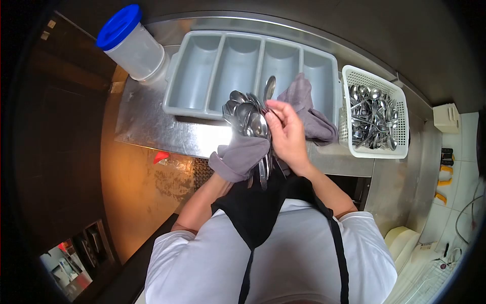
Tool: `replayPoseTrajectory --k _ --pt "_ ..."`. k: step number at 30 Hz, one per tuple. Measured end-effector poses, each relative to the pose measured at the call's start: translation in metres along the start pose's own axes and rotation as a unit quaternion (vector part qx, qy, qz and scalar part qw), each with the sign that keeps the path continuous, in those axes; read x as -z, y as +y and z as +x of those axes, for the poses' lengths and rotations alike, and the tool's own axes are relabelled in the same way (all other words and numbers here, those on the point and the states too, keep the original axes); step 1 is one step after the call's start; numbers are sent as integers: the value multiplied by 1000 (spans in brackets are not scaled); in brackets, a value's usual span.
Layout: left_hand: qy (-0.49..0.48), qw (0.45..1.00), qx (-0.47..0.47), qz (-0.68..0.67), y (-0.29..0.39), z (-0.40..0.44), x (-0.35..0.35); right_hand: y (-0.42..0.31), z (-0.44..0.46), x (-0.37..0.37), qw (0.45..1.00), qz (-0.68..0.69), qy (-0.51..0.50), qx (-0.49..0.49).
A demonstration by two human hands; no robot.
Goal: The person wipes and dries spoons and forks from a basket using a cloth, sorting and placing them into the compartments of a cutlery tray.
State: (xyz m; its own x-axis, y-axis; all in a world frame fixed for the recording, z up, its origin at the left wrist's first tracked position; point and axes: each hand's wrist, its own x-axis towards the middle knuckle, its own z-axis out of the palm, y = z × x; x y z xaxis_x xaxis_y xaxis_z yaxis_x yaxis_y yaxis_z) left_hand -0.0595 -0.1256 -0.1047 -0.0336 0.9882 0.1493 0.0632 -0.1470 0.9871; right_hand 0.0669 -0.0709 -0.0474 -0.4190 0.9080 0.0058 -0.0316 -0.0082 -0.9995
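A bunch of spoons and forks (245, 112) stands upright in my left hand (223, 181), with the handles poking out below. A grey cloth (240, 158) covers most of that hand, so its fingers are hidden. My right hand (289, 134) pinches one spoon (271, 87) between thumb and fingers at the bunch's right side, bowl pointing up. Just beyond both hands is a grey cutlery tray (215, 71) with several long compartments. Another grey cloth (309, 114) drapes over its front right edge, behind my right hand.
A white perforated basket (374, 152) full of mixed cutlery (373, 114) stands right of the tray. At the back left is a clear plastic container (136, 53) with a blue lid (119, 26). The steel counter (147, 126) ends in front of me; a wall rises behind.
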Motion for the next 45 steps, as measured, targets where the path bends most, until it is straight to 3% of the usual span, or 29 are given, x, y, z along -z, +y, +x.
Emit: replayPoseTrajectory --k 4,7,10,13,16,17,18,19,22,23,25,27,29,35,39,40,43,45 --pt "-10 1000 6 2 -3 -5 1 -14 -20 0 997 66 6 -36" --pt "-24 1000 15 7 -7 -18 2 0 -28 17 996 -42 -12 -84" --pt "-44 998 30 14 -16 -37 1 -12 -31 27 948 -318 -13 11" --pt "-55 997 43 21 -20 -47 6 2 -39 32 902 -397 16 166" --pt "-36 998 45 24 -16 -38 20 15 -48 58 884 -432 41 174" --pt "-26 998 44 23 -14 -34 23 9 -46 66 951 -299 50 58" --pt "-19 999 44 19 -11 -29 25 -13 -40 71 984 -154 59 -63" --pt "-14 999 41 18 -8 -22 25 -27 -33 73 981 -3 71 -180" --pt "-14 999 31 4 -2 -4 16 -32 -6 50 940 319 106 -62" --pt "-16 999 30 0 -1 -2 12 -28 -1 30 940 302 155 -37" --pt "-23 999 29 -1 0 -4 8 -14 1 5 966 208 153 -10" --pt "-27 999 29 -3 -1 -11 8 3 -3 -10 960 218 168 -49" --pt "-26 999 31 -5 -2 -17 6 20 -4 -13 966 217 139 -26" --pt "-13 1000 11 -13 4 -2 5 -8 16 -4 982 162 79 -62" --pt "-12 1000 5 -12 5 5 5 22 11 -2 985 160 66 -5" --pt "-12 1000 5 -11 6 4 6 21 4 -7 971 220 92 -4" --pt "-14 1000 8 -9 5 3 8 27 -5 -22 975 175 100 89" --pt "-16 1000 10 -12 5 4 10 22 -6 -16 983 150 101 37"
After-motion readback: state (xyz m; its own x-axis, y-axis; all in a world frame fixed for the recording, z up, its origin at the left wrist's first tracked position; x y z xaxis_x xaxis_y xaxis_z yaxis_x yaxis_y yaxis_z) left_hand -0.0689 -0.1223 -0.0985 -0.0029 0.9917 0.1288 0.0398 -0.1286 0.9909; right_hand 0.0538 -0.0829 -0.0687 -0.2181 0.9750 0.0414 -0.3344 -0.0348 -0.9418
